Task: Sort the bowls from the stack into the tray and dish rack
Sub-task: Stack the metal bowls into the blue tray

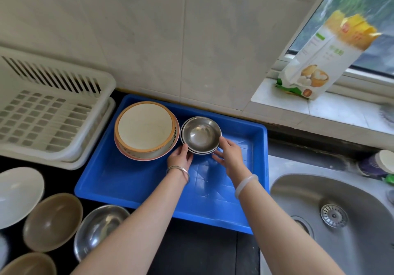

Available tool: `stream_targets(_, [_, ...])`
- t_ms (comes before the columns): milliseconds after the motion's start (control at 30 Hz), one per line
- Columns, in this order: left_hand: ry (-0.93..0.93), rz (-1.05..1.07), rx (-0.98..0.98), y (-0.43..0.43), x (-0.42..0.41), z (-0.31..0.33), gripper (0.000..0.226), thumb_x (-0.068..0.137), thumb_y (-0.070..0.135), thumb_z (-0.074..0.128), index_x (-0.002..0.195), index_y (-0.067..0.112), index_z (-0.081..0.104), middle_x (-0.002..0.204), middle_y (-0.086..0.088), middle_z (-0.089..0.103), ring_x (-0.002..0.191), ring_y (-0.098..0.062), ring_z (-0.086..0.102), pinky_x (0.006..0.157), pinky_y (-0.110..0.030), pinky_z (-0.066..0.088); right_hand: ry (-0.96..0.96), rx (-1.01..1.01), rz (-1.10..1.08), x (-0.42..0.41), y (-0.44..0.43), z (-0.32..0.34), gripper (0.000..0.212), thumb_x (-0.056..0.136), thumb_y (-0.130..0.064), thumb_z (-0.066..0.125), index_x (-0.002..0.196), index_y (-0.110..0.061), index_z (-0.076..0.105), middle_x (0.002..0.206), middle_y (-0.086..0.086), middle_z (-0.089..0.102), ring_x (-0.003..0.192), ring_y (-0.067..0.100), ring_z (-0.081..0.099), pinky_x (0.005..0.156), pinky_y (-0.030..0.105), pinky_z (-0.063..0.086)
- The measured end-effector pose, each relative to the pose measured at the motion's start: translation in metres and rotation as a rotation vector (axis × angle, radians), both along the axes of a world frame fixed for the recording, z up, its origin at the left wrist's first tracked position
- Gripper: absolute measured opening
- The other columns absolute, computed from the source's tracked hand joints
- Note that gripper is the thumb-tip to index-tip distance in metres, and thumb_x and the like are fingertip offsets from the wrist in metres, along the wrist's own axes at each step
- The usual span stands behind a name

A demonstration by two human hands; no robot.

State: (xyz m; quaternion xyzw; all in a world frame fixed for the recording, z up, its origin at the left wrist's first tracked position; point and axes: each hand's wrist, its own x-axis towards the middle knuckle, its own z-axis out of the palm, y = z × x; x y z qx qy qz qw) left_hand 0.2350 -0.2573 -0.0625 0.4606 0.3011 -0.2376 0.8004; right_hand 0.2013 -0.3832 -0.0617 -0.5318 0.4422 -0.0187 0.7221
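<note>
The stack of small round stainless-steel bowls (201, 135) sits in the rectangular blue plastic tray (132, 181), near the tray's far edge and about midway along it. The left hand (180, 157) holds the stack at its near-left rim, with its fingers curled against the bowl wall. The right hand (229, 157) holds the near-right rim: the thumb is on the rim, and the fingers (217, 158) are pressed together, reaching under the stack's side.

Just beside this stack, toward the tray's far-left corner, stands a stack of large cream ceramic bowls with orange rims (145, 128). Whether the two stacks touch cannot be told.

The white slatted plastic dish rack (53, 112) stands on the black worktop (202, 251) at the tray's left edge. Near the worktop's near-left corner lie a white bowl (19, 195), a brown bowl (52, 221) and a large steel bowl (100, 227). The stainless-steel sink (341, 221) adjoins the tray's right edge.
</note>
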Motion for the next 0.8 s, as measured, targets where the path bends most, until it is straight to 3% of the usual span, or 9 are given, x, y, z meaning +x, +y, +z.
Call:
stream_targets(267, [-0.053,-0.113,0.111,0.031,-0.033,0.019,0.044,0.092,0.006,0.049,0.134,-0.005,0.039,0.138,-0.02,0.047,0.127,-0.03,0.046,0.1,-0.028,0.04,0.045,-0.115,0.075,-0.045,0.01,0.03,0.021,0.098,-0.028,0.045,0.114,-0.015,0.052,0.113,0.008,0.058,0.095,0.026,0.062,0.084,0.036,0.051])
stream_targets(400, [-0.147,-0.176,0.216,0.069,-0.067,0.04,0.039,0.091,0.007,0.053,0.128,-0.001,0.048,0.124,-0.016,0.055,0.113,-0.025,0.054,0.095,-0.028,0.043,0.019,-0.133,0.146,-0.08,0.039,0.049,0.021,0.097,-0.026,0.048,0.11,-0.013,0.058,0.103,0.006,0.063,0.084,0.023,0.063,0.071,0.029,0.052])
stream_targets(567, [-0.251,-0.219,0.449,0.127,-0.123,0.055,0.023,0.09,0.009,0.054,0.112,0.005,0.059,0.104,-0.01,0.06,0.093,-0.021,0.058,0.075,-0.023,0.05,0.012,-0.145,0.38,-0.116,0.094,0.057,0.016,0.095,-0.026,0.049,0.094,-0.02,0.064,0.089,0.001,0.067,0.07,0.016,0.063,0.062,0.024,0.049])
stream_targets(700, [-0.26,-0.167,0.628,0.179,-0.17,0.05,0.018,0.085,0.004,0.059,0.102,0.011,0.062,0.101,-0.008,0.065,0.09,-0.018,0.061,0.083,-0.027,0.046,0.061,-0.144,0.601,-0.135,0.144,0.037,0.014,0.092,-0.028,0.051,0.087,-0.024,0.064,0.085,-0.001,0.068,0.065,0.013,0.062,0.057,0.021,0.047])
stream_targets(800, [-0.24,-0.128,0.778,0.211,-0.204,0.041,0.022,0.082,0.003,0.062,0.102,0.012,0.064,0.098,-0.005,0.066,0.086,-0.018,0.059,0.083,-0.028,0.045,0.12,-0.225,0.745,-0.14,0.176,0.016,0.018,0.093,-0.028,0.05,0.104,-0.022,0.063,0.092,-0.001,0.066,0.068,0.012,0.061,0.055,0.02,0.047])
